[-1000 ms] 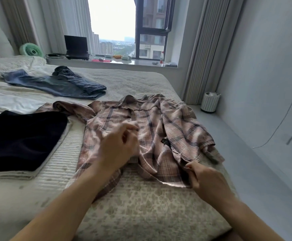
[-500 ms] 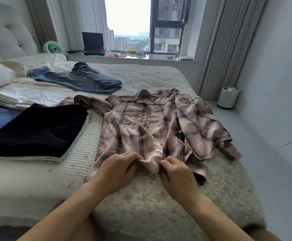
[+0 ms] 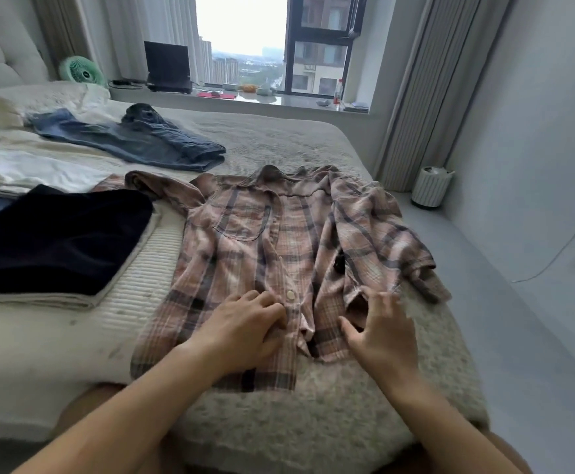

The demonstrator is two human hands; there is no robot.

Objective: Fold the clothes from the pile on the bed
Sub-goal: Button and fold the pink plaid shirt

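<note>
Bedroom, pale bed (image 3: pixel 313 138) under a window, far sill cluttered with a laptop (image 3: pixel 167 67), a fan (image 3: pixel 81 71) and a bottle (image 3: pixel 339 94). Plaid shirt (image 3: pixel 279 248) spread front-up on the near half of the bed, collar far, hem near — long axis running straight away from the hands, hem end closest. Left half lying fairly flat; right half bunched, its sleeve (image 3: pixel 412 268) crumpled toward the right edge of the bed. Left hand (image 3: pixel 245 331) resting on the lower front just left of the button strip, fingers loosely bent on the cloth, pressing rather than pinching as far as can be seen. Right hand (image 3: pixel 383 336) just right of the open placket, fingers spread wide, holding nothing, hovering at or barely touching the rumpled right panel — contact hard to judge through motion blur. Right hand nearer the untidy side, so probably the one to smooth that panel and sleeve flat before any fold. Left of the shirt, a dark folded garment (image 3: pixel 57 241) on a pale one; beyond, white cloth (image 3: pixel 29 172) and jeans (image 3: pixel 132 138) at the far left. Small white bin (image 3: pixel 431 188) on the floor to the right, by the curtain.
</note>
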